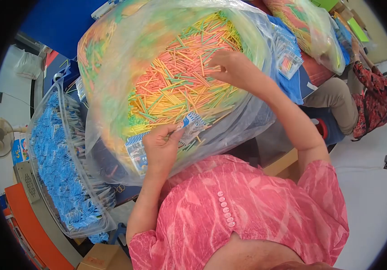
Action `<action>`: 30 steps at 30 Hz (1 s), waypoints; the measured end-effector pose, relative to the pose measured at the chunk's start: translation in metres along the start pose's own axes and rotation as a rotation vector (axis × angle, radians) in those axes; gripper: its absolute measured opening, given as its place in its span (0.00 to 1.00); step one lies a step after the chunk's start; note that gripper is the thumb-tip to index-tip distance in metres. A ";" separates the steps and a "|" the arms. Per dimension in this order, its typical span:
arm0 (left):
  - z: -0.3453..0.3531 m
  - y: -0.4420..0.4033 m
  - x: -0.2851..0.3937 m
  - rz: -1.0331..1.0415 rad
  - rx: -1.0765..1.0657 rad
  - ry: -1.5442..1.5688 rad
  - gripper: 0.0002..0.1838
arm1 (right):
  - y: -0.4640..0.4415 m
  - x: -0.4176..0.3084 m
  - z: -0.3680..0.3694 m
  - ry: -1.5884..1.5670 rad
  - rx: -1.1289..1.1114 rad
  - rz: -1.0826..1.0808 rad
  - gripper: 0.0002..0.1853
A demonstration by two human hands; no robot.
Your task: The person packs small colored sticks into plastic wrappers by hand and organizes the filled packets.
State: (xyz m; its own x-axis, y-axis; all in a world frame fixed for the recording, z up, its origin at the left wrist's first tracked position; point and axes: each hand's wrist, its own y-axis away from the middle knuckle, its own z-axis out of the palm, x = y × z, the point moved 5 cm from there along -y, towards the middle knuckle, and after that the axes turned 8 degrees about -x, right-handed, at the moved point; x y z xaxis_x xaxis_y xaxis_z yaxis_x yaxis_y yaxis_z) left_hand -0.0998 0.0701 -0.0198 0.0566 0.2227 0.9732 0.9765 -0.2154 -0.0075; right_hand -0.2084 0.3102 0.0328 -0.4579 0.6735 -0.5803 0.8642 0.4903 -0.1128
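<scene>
My left hand [161, 146] is closed on a small plastic packet [192, 127] with blue-and-white striped edging. Another packet part [137, 155] sticks out on the hand's other side; I cannot tell if it is a separate packet. Both lie over the near edge of a large clear plastic bag [105, 90]. Inside the bag is a heap of thin sticks [180, 72] in pink, yellow, orange and green. Above the heap's right side, my right hand [236, 69] has its fingers curled together. Whatever they may pinch is hidden.
On the left stands a clear plastic bin [74, 175] full of blue-and-white packets. More packets [288, 63] lie right of the bag on blue cloth. A second bag of sticks [308, 33] is at the upper right, near a seated person [369, 99]. A cardboard box [105, 257] stands below.
</scene>
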 end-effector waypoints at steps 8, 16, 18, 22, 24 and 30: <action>0.000 -0.001 0.009 -0.013 -0.092 0.041 0.07 | -0.030 0.026 0.037 0.485 -0.153 -0.080 0.11; 0.005 -0.004 0.015 -0.015 -0.158 -0.030 0.06 | -0.039 0.022 0.036 0.667 -0.277 -0.047 0.04; 0.005 -0.008 0.020 0.006 -0.145 0.012 0.06 | -0.036 0.019 0.031 0.659 -0.239 -0.094 0.04; 0.006 -0.013 0.022 -0.017 -0.154 0.013 0.06 | -0.027 0.011 0.010 0.768 -0.042 -0.176 0.03; 0.007 -0.019 0.026 0.024 -0.212 -0.220 0.05 | -0.023 0.003 0.002 0.798 0.033 -0.222 0.04; 0.016 -0.035 0.085 0.651 -0.136 -0.552 0.07 | -0.003 -0.035 0.015 0.748 -0.177 -0.283 0.06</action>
State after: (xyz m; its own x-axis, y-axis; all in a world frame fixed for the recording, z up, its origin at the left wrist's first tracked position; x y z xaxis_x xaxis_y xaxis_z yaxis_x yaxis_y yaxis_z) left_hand -0.1262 0.1118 0.0598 0.7236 0.4380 0.5335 0.6831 -0.5649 -0.4628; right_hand -0.1919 0.2773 0.0414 -0.7260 0.6712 0.1500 0.6778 0.7351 -0.0089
